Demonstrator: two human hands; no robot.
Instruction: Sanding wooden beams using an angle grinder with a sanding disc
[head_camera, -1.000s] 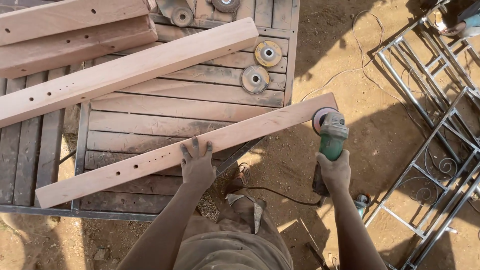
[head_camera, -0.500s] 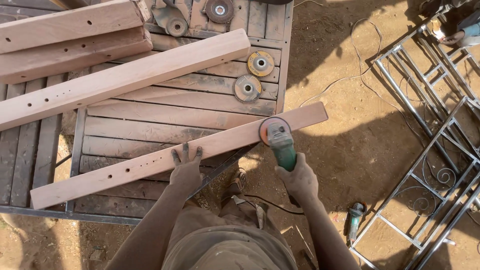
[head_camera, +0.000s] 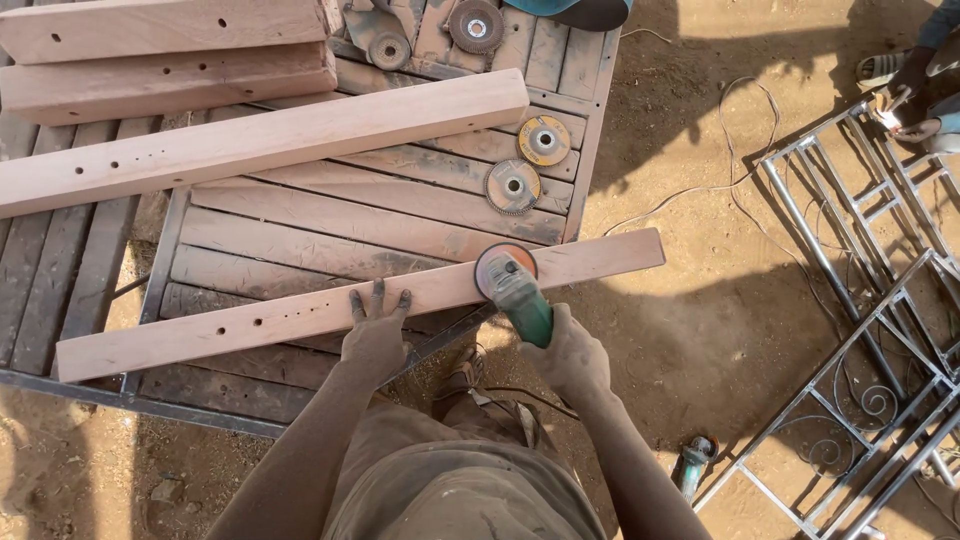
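Pressing down on the long wooden beam (head_camera: 300, 312), the left hand (head_camera: 374, 330) lies flat with its fingers spread open on the top face, while the right hand (head_camera: 568, 352) is closed around the green body of the grinder (head_camera: 515, 290). The disc of the grinder touches the beam just to the right of the left hand. Compared with one second ago, the grinder has moved: then it was at the far right end of the beam, half a second ago it was nearer, and now it is close beside the left hand. The left hand has kept its place on the beam. The beam lies slanted across the slatted wooden table (head_camera: 300, 225), with its right end out over the sandy ground (head_camera: 700, 300). Beyond the hands, two loose round discs (head_camera: 530, 160) rest on the table, and a thicker beam (head_camera: 260, 140) with small holes lies further away. To the right of the right hand, a metal frame (head_camera: 860, 330) lies on the ground. No packages, labels or signs can be made out.
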